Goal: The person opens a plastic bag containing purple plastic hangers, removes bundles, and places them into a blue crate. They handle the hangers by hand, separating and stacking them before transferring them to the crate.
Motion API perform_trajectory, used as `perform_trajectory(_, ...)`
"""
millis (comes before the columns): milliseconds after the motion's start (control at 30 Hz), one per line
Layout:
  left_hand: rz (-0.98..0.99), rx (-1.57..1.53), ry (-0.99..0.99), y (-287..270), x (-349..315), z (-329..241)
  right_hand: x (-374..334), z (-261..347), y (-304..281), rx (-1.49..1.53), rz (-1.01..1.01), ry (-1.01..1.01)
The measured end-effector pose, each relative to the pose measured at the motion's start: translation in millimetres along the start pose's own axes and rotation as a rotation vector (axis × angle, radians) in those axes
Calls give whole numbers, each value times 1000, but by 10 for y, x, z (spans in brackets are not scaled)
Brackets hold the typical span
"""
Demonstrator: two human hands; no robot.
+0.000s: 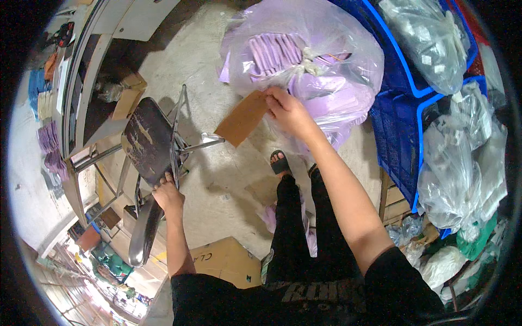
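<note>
My right hand (291, 115) is closed on the upper corner of a flat brown piece of cardboard (241, 118). Just beyond that hand stands a large clear plastic bag (359, 60), knotted near its middle and packed with folded lilac pieces (275, 53). Whether the hand touches the bag, I cannot tell. On the left, my left hand (168, 194) grips a folding chair (148, 142) where its seat meets the backrest. The dark seat cover is worn through in patches, and the chair has metal legs.
Blue plastic crates (399, 138) holding clear bags (457, 168) line the right side. A table (74, 187) with lilac stacks (50, 142) borders the left. Behind my left arm sits a cardboard box (231, 262). Lilac scraps (311, 242) lie by my legs.
</note>
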State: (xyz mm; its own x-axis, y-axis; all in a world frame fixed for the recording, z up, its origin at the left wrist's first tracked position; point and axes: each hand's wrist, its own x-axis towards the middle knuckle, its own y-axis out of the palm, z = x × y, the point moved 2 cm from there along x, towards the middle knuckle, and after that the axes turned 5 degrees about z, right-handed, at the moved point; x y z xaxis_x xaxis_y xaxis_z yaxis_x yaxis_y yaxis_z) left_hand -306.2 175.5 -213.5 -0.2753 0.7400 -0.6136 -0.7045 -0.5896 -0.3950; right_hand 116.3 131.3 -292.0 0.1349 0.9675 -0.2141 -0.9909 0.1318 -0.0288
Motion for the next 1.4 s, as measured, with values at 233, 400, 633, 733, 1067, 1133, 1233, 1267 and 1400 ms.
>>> perform_trajectory(233, -233, 17, 181, 898, -802, -240, 142, -51, 12, 80, 48, 41)
perform_trajectory(400, -368, 111, 266, 1805, -1456, -228, 202, -93, 12, 167, 88, 56)
perform_trajectory(633, -106, 134, 397, 2936, -2156, 46, 230, -75, -4, 193, 103, 16)
perform_trajectory(733, 39, -18, 480, 3174, -2343, 273, 227, -62, -7, 183, 81, 15)
perform_trajectory(1067, 336, -1290, 422, 2304, -2079, -437, 243, -86, 51, 200, 11, 79)
perform_trajectory(1133, 602, -1555, 588, 1943, -2212, -761, 255, -122, 40, 177, 11, 68)
perform_trajectory(1233, 436, -1218, 756, 1508, -2386, -911, 253, -185, 49, 147, -11, 73)
perform_trajectory(1267, 356, -1120, 757, 1397, -2422, -942, 248, -205, 52, 129, -8, 108)
perform_trajectory(1400, 381, -879, 732, 1059, -2409, -1085, 272, -230, 73, 91, 1, 166)
